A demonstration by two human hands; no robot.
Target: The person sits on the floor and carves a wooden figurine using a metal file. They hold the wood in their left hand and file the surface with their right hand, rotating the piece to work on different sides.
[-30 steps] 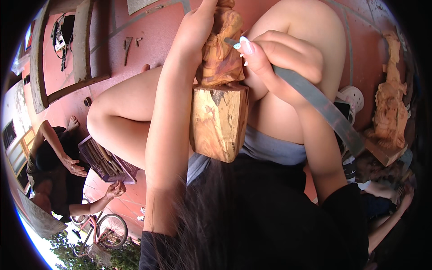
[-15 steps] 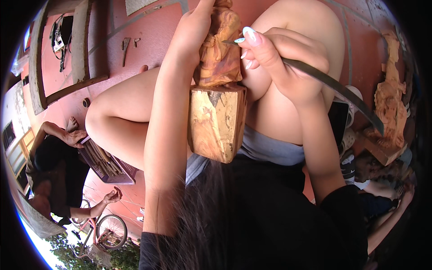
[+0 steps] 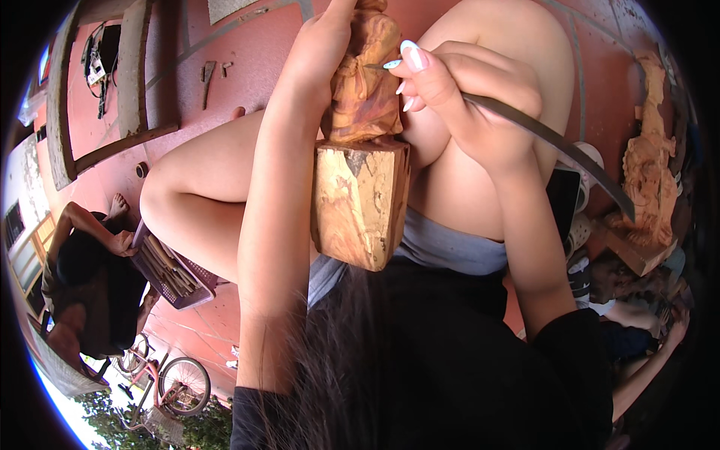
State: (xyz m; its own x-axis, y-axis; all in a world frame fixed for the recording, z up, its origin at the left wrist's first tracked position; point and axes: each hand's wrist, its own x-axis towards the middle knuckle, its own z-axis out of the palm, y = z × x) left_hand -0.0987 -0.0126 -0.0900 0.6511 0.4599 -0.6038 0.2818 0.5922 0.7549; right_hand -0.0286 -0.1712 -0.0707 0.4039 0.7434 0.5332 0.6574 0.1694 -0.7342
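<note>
At the top centre of the frame, the person works a wooden carving [image 3: 365, 82], a reddish-brown figure rising from a rough, uncut block [image 3: 360, 202] that sits between the bare knees. The left hand [image 3: 324, 52] is wrapped around the figure's upper part, clenched on it to hold it steady. The right hand [image 3: 465, 97] grasps a long, thin, dark carving blade [image 3: 555, 150], fingers pinched near its tip, with the tip set against the figure's surface and the long shaft trailing off to the lower right.

By the look of it, the step in hand is fine detail cutting on the figure. The next stroke seems to call for a short, controlled push, with the left hand keeping the piece from turning.

At the right edge lies another carved figure [image 3: 649, 180]; at the lower left, another person [image 3: 90, 292] bends over a purple basket [image 3: 176, 274].
</note>
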